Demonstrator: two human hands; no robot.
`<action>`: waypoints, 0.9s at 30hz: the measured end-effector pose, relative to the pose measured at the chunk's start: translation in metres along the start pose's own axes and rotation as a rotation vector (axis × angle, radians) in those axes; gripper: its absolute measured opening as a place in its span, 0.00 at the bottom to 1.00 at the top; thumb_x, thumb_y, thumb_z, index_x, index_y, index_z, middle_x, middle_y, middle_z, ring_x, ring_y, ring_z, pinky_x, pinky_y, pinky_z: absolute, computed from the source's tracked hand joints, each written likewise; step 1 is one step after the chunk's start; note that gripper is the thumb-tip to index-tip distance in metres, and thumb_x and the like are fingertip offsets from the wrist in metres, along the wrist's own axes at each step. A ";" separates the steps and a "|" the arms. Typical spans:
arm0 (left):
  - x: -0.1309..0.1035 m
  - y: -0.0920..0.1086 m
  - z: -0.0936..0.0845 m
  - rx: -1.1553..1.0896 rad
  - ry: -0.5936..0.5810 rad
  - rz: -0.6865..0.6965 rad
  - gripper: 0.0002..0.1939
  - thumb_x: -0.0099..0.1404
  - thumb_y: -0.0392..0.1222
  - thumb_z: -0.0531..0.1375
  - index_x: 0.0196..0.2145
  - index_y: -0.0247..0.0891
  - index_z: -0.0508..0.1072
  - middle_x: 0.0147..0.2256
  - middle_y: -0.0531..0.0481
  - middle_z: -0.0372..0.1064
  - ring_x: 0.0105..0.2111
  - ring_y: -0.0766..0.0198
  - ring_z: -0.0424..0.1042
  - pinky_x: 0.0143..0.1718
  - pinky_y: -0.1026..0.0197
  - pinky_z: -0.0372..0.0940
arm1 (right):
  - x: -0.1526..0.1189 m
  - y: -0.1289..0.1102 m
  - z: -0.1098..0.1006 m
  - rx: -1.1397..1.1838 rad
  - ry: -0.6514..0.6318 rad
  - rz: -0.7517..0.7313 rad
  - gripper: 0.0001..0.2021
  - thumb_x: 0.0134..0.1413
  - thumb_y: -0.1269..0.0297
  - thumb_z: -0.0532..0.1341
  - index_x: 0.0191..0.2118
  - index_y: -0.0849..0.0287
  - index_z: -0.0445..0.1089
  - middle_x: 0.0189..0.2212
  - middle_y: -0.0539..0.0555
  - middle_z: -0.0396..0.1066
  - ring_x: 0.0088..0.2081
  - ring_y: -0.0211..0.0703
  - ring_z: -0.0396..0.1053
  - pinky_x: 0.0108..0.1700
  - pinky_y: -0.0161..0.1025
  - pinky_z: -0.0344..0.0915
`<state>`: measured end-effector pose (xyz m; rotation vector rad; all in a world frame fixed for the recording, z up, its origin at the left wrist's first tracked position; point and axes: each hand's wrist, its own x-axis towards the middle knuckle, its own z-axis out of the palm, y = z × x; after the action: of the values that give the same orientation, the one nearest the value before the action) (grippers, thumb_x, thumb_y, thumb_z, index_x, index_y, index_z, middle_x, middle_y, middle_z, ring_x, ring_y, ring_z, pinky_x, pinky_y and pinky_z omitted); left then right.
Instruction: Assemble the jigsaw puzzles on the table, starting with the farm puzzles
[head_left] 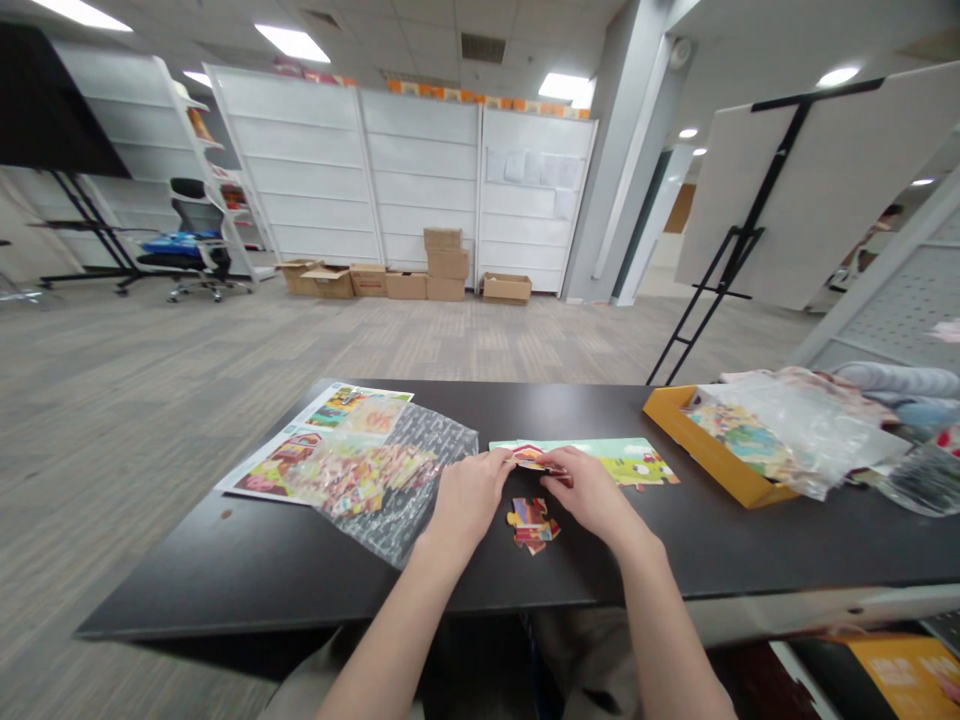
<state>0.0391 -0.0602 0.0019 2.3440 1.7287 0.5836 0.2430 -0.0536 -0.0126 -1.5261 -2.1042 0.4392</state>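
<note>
A: Fingers: the left fingers [501, 462] and right fingers [561, 464] pinch a barn-printed piece [529, 455] between them, one hand at each end. Piece is over the bench [217, 585], before the left part of a joined strip [634, 460]. Contact with the strip: cannot tell.

B: How would you work it well?

A: My judgement: strip first, laid flat and square. Then match the printing across the seam. Last, the tabs, pressed straight down and lightly; a slanted push could bend the card.

B: Counts, largest down?

A: One bench. One yellow box [709, 450] toward its right end, heaped with plastic wrap. One patterned plastic bag [439, 440], left of the hands, partly beside printed paper [279, 462]; sheets in that, uncertain. One joined strip. One heap of pieces [375, 480] at the bag, too jumbled to number. Nearer the body, one small cluster [532, 525], two pieces at least, overlapping. Held piece: one, as far as shows.
</note>
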 end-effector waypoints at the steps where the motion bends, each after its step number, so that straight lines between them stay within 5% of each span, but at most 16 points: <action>1: 0.000 0.000 0.000 -0.003 0.008 -0.007 0.14 0.76 0.47 0.51 0.49 0.46 0.75 0.43 0.48 0.80 0.41 0.55 0.79 0.41 0.60 0.66 | 0.000 0.000 0.000 -0.003 0.011 0.008 0.11 0.57 0.70 0.61 0.46 0.57 0.76 0.45 0.58 0.75 0.48 0.50 0.72 0.53 0.46 0.65; 7: -0.001 -0.001 0.000 -0.047 0.076 -0.027 0.12 0.75 0.49 0.53 0.46 0.45 0.74 0.36 0.51 0.79 0.37 0.57 0.78 0.37 0.61 0.64 | 0.000 -0.003 -0.002 0.010 0.073 0.040 0.06 0.62 0.65 0.58 0.40 0.55 0.73 0.39 0.55 0.77 0.42 0.48 0.72 0.46 0.43 0.64; 16: -0.001 -0.006 0.003 -0.094 0.151 0.039 0.04 0.71 0.40 0.59 0.42 0.42 0.73 0.44 0.50 0.71 0.39 0.63 0.74 0.38 0.63 0.65 | 0.002 0.003 0.002 0.003 0.096 0.064 0.06 0.63 0.63 0.56 0.38 0.54 0.70 0.34 0.53 0.75 0.36 0.47 0.71 0.41 0.40 0.62; 21: -0.001 -0.007 0.007 -0.046 0.135 0.103 0.02 0.70 0.37 0.59 0.40 0.42 0.72 0.40 0.50 0.74 0.43 0.57 0.72 0.40 0.60 0.65 | 0.003 0.005 0.006 -0.005 0.115 0.019 0.04 0.60 0.63 0.58 0.36 0.54 0.70 0.34 0.53 0.75 0.38 0.48 0.71 0.42 0.41 0.62; 27: 0.001 -0.007 0.006 -0.322 0.154 0.044 0.02 0.70 0.37 0.58 0.39 0.43 0.68 0.36 0.53 0.74 0.37 0.60 0.74 0.38 0.61 0.64 | 0.002 0.001 0.005 0.084 0.203 0.022 0.08 0.64 0.58 0.54 0.40 0.54 0.67 0.32 0.53 0.74 0.34 0.47 0.71 0.38 0.41 0.63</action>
<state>0.0355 -0.0564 -0.0058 2.1628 1.5089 0.9926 0.2407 -0.0516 -0.0169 -1.4813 -1.8922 0.3596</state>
